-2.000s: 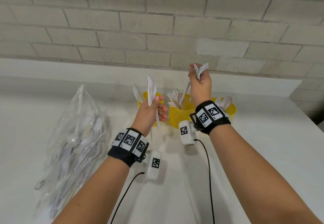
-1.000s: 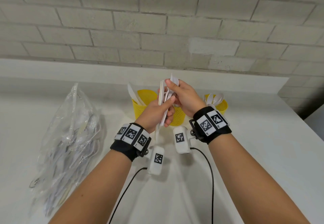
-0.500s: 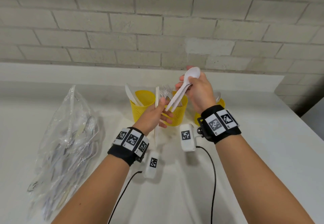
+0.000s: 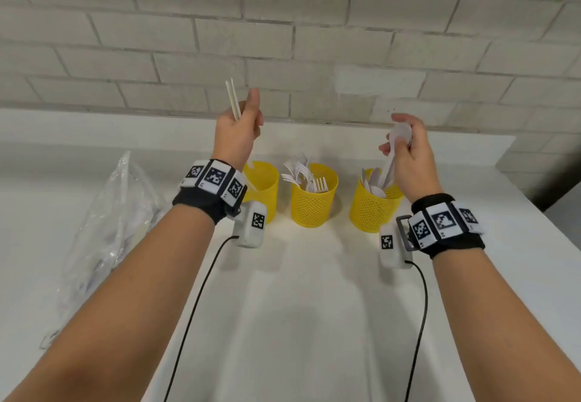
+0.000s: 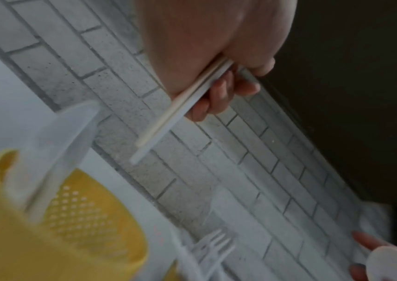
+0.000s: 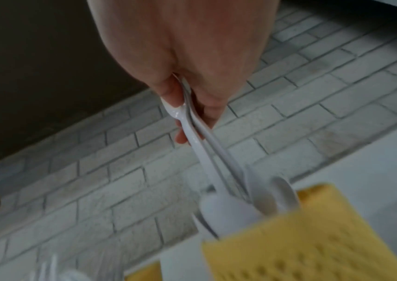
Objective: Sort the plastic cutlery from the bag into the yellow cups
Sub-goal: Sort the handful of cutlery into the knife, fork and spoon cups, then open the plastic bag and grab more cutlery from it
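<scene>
Partway through, by the look of it. Three yellow cups in a row toward 12 o'clock on the white counter (image 4: 298,307), each already taking one kind:

- the left cup (image 4: 262,187), largely hidden behind the wrist in the head view, showing at least one knife (image 5: 57,152) in the left wrist view
- the middle cup (image 4: 314,206), bristling with forks (image 4: 301,172), several, too tangled for an exact count
- the right cup (image 4: 374,209), carrying a few spoon bowls, number unclear

One clear bag (image 4: 103,228) slumped at 9 o'clock, well apart from the cups, with plenty of white cutlery visible inside, so probably much sorting left.

Left hand (image 4: 237,131) raised at 11 o'clock above the left cup, fingers curled round two slim pieces (image 4: 232,99) seen edge-on with their ends sticking up. Likely knives, judging by the cup beneath, though no blades show.

Right hand (image 4: 408,153) at 1 o'clock over the right cup, thumb and fingers pinching two spoons (image 6: 207,152) by the bowl end, handles pointing down with the tips at or just inside the rim. Looks about to let go.

Counted: three cups, one bag, two pieces per hand
</scene>
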Action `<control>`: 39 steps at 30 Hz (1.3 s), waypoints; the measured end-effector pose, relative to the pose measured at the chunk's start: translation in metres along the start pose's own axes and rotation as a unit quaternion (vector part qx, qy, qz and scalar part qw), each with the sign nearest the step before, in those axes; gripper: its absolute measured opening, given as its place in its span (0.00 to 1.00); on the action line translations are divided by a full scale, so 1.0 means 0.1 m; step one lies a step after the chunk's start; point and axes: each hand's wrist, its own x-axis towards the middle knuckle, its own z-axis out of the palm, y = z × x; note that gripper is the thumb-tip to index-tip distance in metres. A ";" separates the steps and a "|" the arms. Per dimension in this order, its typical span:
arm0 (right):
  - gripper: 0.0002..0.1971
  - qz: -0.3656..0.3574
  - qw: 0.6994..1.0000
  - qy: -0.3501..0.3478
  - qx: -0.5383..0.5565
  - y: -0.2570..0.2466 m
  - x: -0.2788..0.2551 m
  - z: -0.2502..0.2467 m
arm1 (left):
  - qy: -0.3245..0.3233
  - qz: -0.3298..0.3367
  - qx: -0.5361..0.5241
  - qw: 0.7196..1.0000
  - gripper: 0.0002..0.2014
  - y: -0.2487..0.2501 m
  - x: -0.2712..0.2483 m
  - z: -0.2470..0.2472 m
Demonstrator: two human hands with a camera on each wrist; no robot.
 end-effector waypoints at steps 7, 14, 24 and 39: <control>0.17 0.082 0.983 -0.064 -0.150 0.43 -0.13 0.06 | -0.085 -0.104 0.200 0.970 0.14 -0.61 -0.08 -0.06; 0.15 0.127 0.978 -0.092 -0.139 0.48 -0.15 0.08 | -0.023 -0.016 0.191 0.981 0.19 -0.42 -0.20 -0.14; 0.22 -0.030 0.996 -0.003 -0.086 0.02 -0.34 0.15 | 0.216 -0.071 0.540 0.811 0.31 -0.13 -0.75 -1.35; 0.18 -0.244 0.941 -0.230 -0.056 -0.90 -1.11 1.31 | -0.003 -0.117 0.564 0.817 0.17 0.39 -1.29 -1.78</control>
